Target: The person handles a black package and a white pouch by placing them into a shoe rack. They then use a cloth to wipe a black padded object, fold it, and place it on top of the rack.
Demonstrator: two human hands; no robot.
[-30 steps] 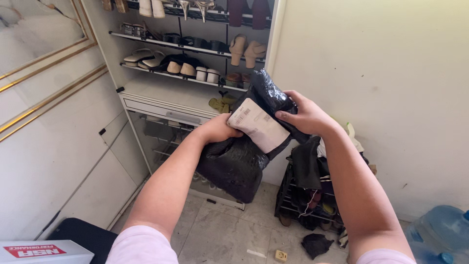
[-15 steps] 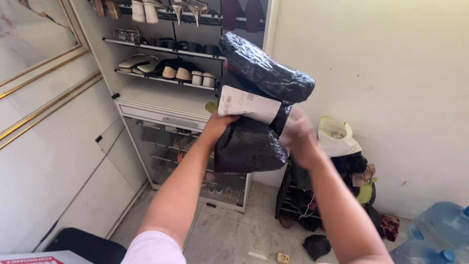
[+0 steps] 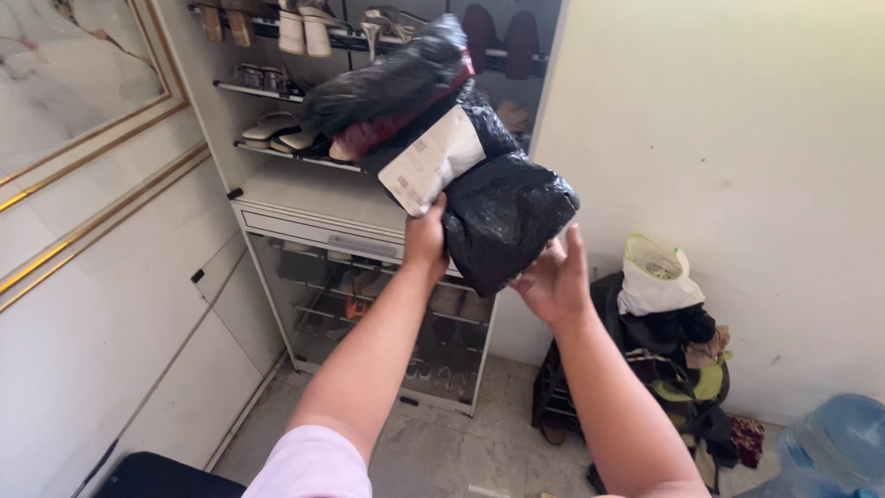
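The left hand (image 3: 426, 242) squeezes the black bag (image 3: 479, 184) mid-frame; the right hand (image 3: 553, 281), open, seems to touch underneath. One-handed, the bag could slip.

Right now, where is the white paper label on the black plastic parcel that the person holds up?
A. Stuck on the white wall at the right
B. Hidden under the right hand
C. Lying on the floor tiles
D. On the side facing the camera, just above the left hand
D: the white paper label sits on the camera-facing side of the black plastic parcel, just above the left hand; the right hand is lower, under the parcel.
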